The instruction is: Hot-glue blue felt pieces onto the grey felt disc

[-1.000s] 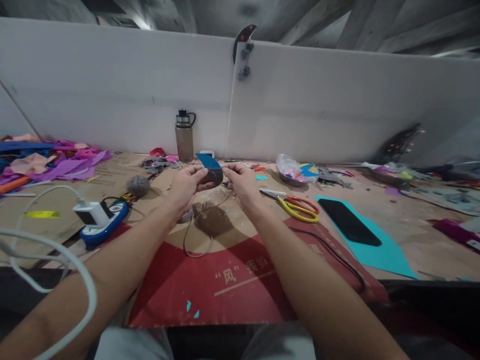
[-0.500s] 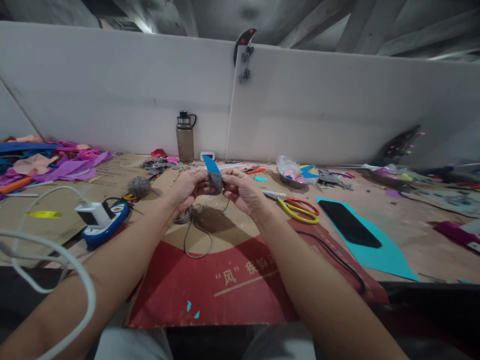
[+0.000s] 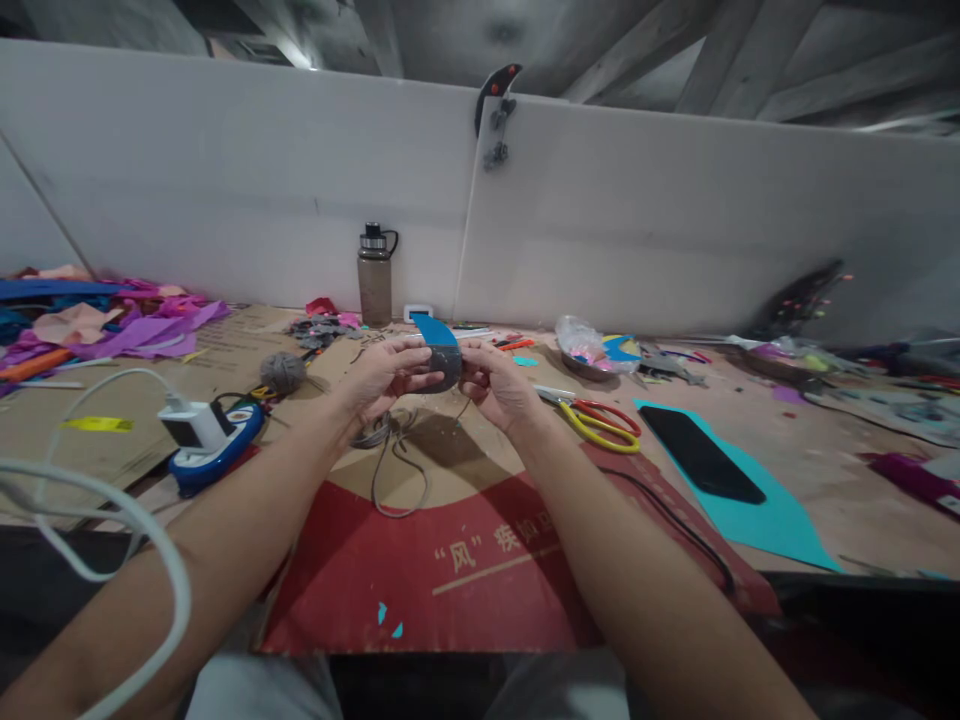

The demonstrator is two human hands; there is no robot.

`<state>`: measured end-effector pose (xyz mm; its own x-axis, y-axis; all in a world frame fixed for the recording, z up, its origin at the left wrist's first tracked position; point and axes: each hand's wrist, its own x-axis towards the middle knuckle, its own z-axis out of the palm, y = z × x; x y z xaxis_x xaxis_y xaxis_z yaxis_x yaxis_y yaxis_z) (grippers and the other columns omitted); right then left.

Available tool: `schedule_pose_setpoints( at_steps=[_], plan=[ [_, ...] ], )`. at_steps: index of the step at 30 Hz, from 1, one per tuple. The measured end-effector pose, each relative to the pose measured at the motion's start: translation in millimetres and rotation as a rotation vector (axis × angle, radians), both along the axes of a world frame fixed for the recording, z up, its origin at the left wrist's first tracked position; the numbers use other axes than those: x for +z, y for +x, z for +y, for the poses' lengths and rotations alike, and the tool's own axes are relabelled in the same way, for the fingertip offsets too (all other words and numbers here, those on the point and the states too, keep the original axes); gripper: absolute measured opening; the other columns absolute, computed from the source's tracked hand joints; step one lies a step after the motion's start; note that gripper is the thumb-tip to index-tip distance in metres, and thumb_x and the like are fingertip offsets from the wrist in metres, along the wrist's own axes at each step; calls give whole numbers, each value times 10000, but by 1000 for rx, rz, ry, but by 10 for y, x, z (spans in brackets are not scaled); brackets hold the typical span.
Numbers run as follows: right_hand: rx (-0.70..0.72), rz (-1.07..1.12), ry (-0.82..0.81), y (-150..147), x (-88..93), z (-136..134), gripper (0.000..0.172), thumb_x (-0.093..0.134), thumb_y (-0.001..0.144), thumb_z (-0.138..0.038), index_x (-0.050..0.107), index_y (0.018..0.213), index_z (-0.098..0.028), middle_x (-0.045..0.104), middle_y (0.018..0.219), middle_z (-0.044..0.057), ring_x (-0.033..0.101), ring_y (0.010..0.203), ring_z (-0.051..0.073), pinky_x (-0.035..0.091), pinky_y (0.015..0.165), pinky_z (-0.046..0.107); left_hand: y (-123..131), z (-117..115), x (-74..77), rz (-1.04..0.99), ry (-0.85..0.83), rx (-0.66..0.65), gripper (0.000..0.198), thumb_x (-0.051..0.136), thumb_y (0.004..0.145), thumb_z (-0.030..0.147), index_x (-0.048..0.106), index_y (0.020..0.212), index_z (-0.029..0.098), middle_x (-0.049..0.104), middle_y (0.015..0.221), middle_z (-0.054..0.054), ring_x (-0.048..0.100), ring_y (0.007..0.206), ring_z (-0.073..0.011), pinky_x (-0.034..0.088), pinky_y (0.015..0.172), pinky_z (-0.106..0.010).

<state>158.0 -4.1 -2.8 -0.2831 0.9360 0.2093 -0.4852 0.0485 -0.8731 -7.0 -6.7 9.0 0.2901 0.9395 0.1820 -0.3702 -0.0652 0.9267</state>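
Left hand (image 3: pixel 388 378) and right hand (image 3: pixel 498 385), nearly closed, pinch one blue-grey strip (image 3: pixel 444 352); one bottle (image 3: pixel 374 287): far edge of worktop (image 3: pixel 829 445).

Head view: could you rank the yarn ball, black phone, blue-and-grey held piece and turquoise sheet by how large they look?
1. Turquoise sheet, judged by its whole outline
2. Black phone, lying on it
3. Blue-and-grey held piece, though partly covered
4. Yarn ball
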Motion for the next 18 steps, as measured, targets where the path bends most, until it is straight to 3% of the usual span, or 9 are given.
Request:
schedule_pose_setpoints(
  at_steps=[8,18],
  plan=[
    [23,-56,-5,-74,33,-92,254,709,580,-293,514,700,-183,378,591,-77,213,486,40,103,456,220,-4,1,12,43,-33,60,117,645,711,177,638,798,100,668,750,-77,611,586,-110,543,560,-239],
    [1,-58,8,-83,2,-67,236,693,602,-315,517,710,-200,361,583,-78,200,481,49,115,453,219,-10,10,-13,-18,-14,46,117,622,702,150,628,816,127,671,833,-61,609,673,-121,553,625,-299]
  ],
)
